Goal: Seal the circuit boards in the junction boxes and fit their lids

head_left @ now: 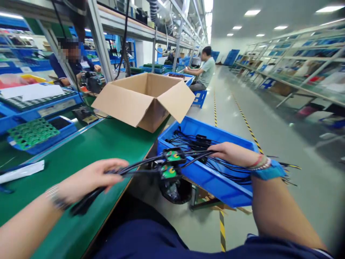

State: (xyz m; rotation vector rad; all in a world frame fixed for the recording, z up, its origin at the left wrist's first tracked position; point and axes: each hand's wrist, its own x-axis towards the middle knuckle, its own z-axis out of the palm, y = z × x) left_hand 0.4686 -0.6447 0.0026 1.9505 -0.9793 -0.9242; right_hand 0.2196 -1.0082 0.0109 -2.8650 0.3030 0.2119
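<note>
At far left, a blue tray bears a sheet of green circuit boards. To its right extends the green bench surface. Above this surface, the left hand (a metal band encircles its wrist) grasps a bundle of black cables. An open cardboard box stands farther back on the bench. Between the hands, two black housings with exposed green boards are suspended on the cables. The right hand grasps the same bundle above a blue bin, which contains further black cables.
</note>
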